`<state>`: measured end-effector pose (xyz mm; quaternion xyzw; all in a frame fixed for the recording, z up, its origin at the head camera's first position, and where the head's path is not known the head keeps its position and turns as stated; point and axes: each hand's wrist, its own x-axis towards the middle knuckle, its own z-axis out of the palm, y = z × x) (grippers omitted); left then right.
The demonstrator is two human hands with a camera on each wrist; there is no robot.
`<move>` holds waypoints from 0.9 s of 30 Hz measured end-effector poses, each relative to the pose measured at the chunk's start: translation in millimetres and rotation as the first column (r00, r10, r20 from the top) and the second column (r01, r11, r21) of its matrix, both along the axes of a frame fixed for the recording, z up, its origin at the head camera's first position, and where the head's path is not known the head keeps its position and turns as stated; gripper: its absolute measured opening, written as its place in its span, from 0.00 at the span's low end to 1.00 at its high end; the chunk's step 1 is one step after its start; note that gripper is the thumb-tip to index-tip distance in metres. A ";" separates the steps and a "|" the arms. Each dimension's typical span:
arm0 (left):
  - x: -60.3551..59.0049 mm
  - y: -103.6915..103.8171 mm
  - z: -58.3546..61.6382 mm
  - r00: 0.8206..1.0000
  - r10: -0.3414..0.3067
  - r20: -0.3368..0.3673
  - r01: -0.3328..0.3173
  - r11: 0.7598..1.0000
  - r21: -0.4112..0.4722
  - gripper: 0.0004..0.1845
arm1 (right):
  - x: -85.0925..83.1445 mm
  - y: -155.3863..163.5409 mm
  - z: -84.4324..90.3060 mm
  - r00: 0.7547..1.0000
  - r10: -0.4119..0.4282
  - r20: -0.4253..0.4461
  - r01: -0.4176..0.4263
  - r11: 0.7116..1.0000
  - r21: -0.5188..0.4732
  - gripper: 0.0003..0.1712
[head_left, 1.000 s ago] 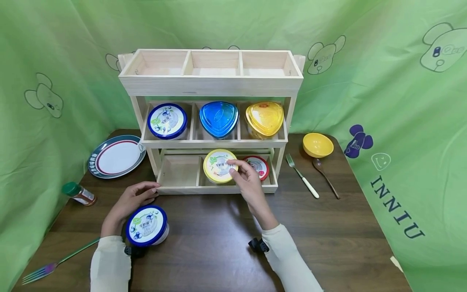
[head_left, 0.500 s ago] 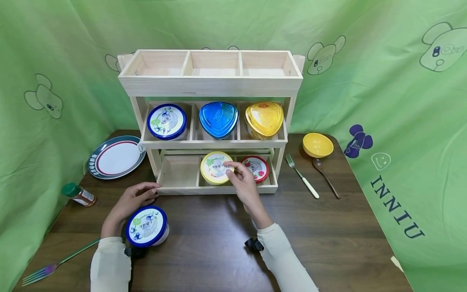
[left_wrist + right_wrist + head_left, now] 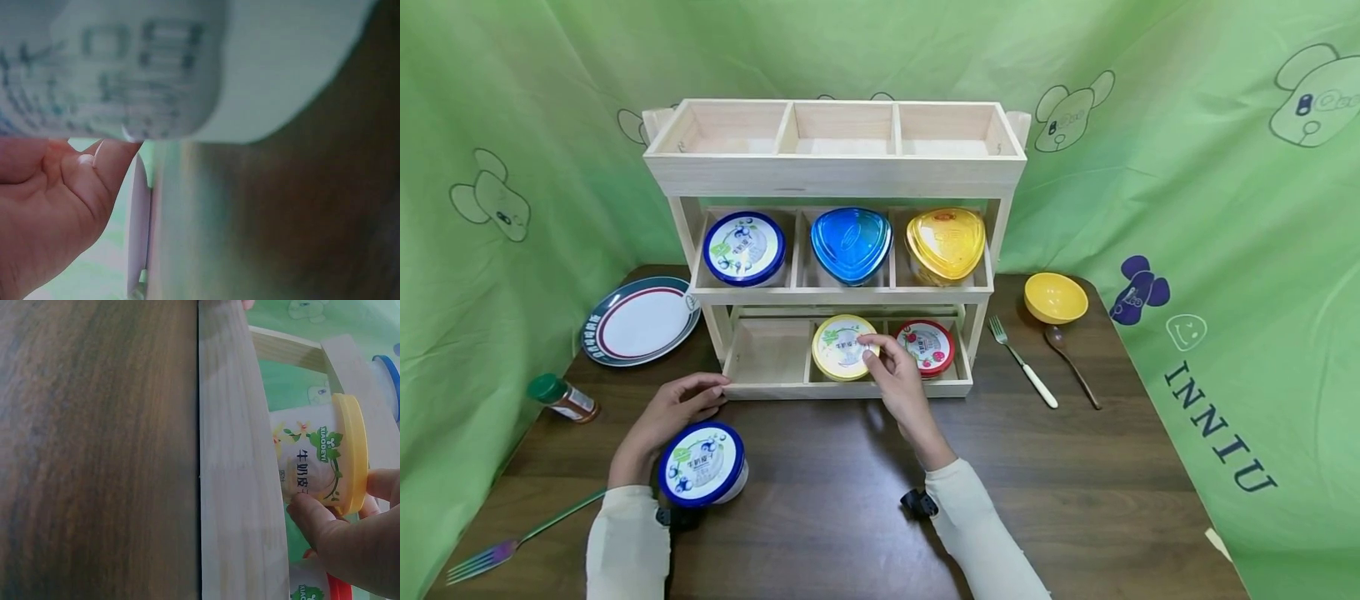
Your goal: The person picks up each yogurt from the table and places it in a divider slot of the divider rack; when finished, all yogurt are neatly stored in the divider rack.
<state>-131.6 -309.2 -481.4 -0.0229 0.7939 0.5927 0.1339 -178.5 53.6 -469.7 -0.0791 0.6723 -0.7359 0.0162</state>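
Observation:
My right hand (image 3: 901, 385) holds a yellow-lidded tub (image 3: 837, 348), which sits in the middle compartment of the wooden rack's bottom tier (image 3: 767, 390). In the right wrist view the thumb lies against the tub's printed side (image 3: 312, 462) and a finger is on its lid. My left hand (image 3: 673, 412) touches the bottom tier's front left corner with relaxed fingers. Close beside that wrist, a blue-lidded tub (image 3: 702, 463) stands on the table; its printed side (image 3: 112, 75) fills the top of the left wrist view. A red-lidded tub (image 3: 927, 347) occupies the right bottom compartment.
The middle tier holds another blue-lidded tub (image 3: 745, 248), a blue-lidded container (image 3: 851, 246) and a yellow-lidded container (image 3: 946, 243). Left are a plate (image 3: 643, 321), a spice jar (image 3: 562, 399) and a fork (image 3: 493, 560). Right are a yellow bowl (image 3: 1056, 298), a white-handled fork (image 3: 1028, 371) and a spoon (image 3: 1075, 371).
My right hand has moved slightly left and down with the yellow-lidded tub, which now sits lower in its compartment. More of the red-lidded tub shows. The left hand has stayed in place.

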 end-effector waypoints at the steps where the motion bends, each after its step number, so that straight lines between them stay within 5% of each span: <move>1: 0.4 0.1 0.3 1.000 0.001 0.001 -0.001 1.000 -0.001 0.21 | -0.7 -0.6 -0.6 1.000 0.003 0.004 -0.003 1.000 0.000 0.16; 8: 2.9 0.6 -1.6 1.000 0.005 0.004 -0.005 1.000 0.002 0.21 | -3.8 -4.6 -4.7 1.000 0.014 0.021 -0.014 0.999 0.034 0.16; 18: 1.3 0.8 -2.3 1.000 0.002 0.001 -0.002 1.000 -0.007 0.21 | 4.2 -0.2 -4.2 0.998 0.043 -0.055 -0.029 0.973 0.230 0.24; 27: -0.8 0.3 -0.6 1.000 -0.002 0.005 0.002 1.000 -0.007 0.21 | 18.1 7.8 9.9 0.994 0.073 -0.080 -0.042 0.941 0.336 0.26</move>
